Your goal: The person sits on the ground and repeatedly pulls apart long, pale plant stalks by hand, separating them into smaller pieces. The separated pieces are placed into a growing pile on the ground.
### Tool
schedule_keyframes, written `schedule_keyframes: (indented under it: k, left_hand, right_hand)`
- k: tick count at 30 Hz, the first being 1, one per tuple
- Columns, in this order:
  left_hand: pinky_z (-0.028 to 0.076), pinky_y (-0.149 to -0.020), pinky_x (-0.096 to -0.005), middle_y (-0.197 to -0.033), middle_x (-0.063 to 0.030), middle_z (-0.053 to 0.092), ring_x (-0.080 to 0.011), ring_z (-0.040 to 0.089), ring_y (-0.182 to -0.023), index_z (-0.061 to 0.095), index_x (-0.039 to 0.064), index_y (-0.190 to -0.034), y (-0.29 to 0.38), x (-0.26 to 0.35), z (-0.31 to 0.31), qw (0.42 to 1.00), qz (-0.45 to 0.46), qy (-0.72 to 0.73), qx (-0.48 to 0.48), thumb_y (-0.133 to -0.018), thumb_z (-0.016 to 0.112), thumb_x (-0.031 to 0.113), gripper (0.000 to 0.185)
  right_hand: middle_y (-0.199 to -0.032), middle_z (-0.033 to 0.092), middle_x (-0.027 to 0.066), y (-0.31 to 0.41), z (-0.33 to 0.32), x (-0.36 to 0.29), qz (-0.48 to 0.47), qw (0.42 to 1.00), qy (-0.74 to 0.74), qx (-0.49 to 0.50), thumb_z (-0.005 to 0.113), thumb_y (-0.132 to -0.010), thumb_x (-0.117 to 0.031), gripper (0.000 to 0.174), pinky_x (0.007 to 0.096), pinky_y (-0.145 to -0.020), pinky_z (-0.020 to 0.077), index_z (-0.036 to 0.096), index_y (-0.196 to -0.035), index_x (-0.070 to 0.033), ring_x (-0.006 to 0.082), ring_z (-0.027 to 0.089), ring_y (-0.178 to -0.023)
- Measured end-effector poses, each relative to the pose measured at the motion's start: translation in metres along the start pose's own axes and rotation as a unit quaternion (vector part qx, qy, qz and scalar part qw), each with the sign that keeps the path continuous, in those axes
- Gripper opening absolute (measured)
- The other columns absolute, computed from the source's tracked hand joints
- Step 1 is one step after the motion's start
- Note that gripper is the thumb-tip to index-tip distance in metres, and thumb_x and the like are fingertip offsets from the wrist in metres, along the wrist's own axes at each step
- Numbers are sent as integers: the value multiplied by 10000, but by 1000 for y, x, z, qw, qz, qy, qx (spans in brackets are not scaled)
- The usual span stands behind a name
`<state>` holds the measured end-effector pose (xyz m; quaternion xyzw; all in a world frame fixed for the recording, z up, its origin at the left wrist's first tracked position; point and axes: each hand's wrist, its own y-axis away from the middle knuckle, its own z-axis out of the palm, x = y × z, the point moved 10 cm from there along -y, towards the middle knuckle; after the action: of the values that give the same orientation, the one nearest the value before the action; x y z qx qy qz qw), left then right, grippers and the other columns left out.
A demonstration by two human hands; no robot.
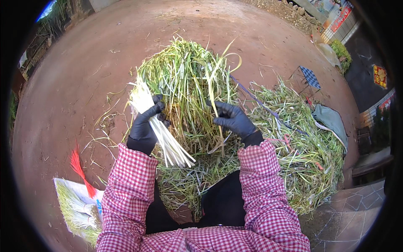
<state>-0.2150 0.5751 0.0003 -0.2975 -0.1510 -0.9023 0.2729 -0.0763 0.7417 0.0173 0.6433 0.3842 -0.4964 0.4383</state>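
Note:
My left hand (147, 121), in a black glove, is closed around a bundle of pale, cleaned stalks (167, 135), their cut ends pointing down and to the right. Between the thumb and fingers of my gloved right hand (231, 119) is a single yellow-green leafy stalk (212, 94), whose long blades curl above the hand. Behind and between both hands stands a large heap of long green and yellowing leafy stalks (185, 75). The exact kind of plant cannot be told.
Loose leaves and trimmings (302, 151) form a wide pile on the right, with a grey-green cloth (330, 121) at its edge. A small checkered stool (310, 77) stands beyond. Red ties (82, 173) and tied bundles (83, 214) on a white sheet (89, 197) lie lower left.

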Motion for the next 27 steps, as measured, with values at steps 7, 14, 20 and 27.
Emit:
schedule_keyframes:
  k: [7, 14, 20, 27]
  left_hand:
    - [486, -601, -257, -928, -38, 615, -89, 530, -656, 534, 34, -1039, 3, -27, 12, 993, -54, -101, 21, -739, 687, 141, 353]
    - [458, -549, -211, -766, -44, 607, -103, 549, -615, 580, 8, -941, 6, -49, 20, 976, -60, -209, -8, -728, 696, 90, 256]
    - [514, -583, -243, -795, -73, 619, -137, 594, -645, 564, -6, -972, 10, -43, 10, 988, -37, -146, 31, -741, 665, 42, 256]
    - [519, -557, -275, -846, -79, 617, -131, 544, -592, 539, -13, -990, 14, -15, -6, 991, -7, -107, 81, -735, 662, 49, 290]
  right_hand:
    - [-1044, 632, 69, 18, 43, -5, -128, 988, 74, -51, 712, -757, -82, 491, 261, -789, 479, 538, -1217, -67, 113, 585, -847]
    - [-736, 593, 19, 8, 74, 10, -55, 994, -9, -92, 699, -789, -180, 287, 236, -621, 473, 617, -1011, -17, 99, 553, -660]
    - [-626, 564, -13, -3, 47, -5, -115, 987, -79, 74, 646, -830, -125, 129, 204, -491, 408, 619, -752, -26, 52, 491, -550]
    - [-579, 565, 81, 11, -24, 19, -146, 921, 266, 245, 648, -766, -171, 177, 293, -491, 421, 608, -702, -11, 136, 520, -496]
